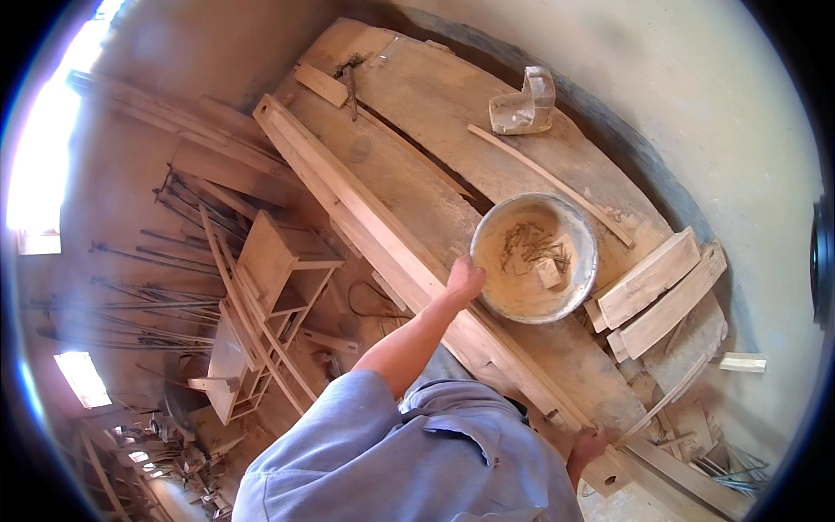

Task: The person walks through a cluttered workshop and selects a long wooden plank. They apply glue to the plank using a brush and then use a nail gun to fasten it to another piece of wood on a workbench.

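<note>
My left hand is closed at the left rim of a round bucket, the thumb and fingers pressed together there. Inside the bucket lie several thin nails or sticks and a small pale wood block. The bucket stands on a dusty wooden workbench. Along the bench's near edge runs a long planed wooden beam, passing under my left forearm. My right hand is closed by the beam's lower right end, close to a thin wood strip; its fingers are partly hidden, so what they grip is unclear.
On the bench lie a long stick, a cut-open plastic container, a hammer-like tool and short boards. Left, an unfinished wooden frame stands near several metal clamps. A wall borders the right side.
</note>
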A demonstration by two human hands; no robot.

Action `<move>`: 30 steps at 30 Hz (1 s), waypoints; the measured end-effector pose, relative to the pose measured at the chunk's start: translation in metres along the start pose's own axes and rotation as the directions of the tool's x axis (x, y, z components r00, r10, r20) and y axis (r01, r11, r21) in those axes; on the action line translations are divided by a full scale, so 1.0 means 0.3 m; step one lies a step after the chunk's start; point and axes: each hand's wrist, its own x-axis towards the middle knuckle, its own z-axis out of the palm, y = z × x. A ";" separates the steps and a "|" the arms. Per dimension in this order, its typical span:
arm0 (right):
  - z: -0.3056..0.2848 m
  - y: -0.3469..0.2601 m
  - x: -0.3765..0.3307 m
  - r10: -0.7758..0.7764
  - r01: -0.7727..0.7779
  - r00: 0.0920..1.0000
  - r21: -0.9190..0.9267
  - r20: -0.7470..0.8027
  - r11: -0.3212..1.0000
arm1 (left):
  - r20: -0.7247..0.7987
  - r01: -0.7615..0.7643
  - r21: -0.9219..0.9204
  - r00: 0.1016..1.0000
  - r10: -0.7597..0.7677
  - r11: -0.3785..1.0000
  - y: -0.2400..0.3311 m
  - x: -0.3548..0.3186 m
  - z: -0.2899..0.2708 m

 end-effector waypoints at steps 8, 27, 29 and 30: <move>-0.013 -0.131 -0.014 -0.024 0.006 0.995 -0.175 -0.100 0.985 | 0.078 0.066 -0.015 0.995 -0.064 0.998 0.169 -0.017 0.077; -0.016 -0.128 0.015 0.129 -0.122 0.991 -0.157 0.037 0.980 | 0.134 -0.412 0.598 0.897 0.421 0.688 0.284 0.239 0.146; -0.021 -0.127 0.019 0.166 -0.153 0.983 -0.140 0.083 0.978 | 0.193 -0.467 0.803 0.792 0.579 0.371 0.256 0.342 0.028; -0.022 -0.128 0.021 0.183 -0.169 0.978 -0.136 0.104 0.976 | 0.267 -0.504 0.814 0.766 0.585 0.289 0.247 0.391 -0.018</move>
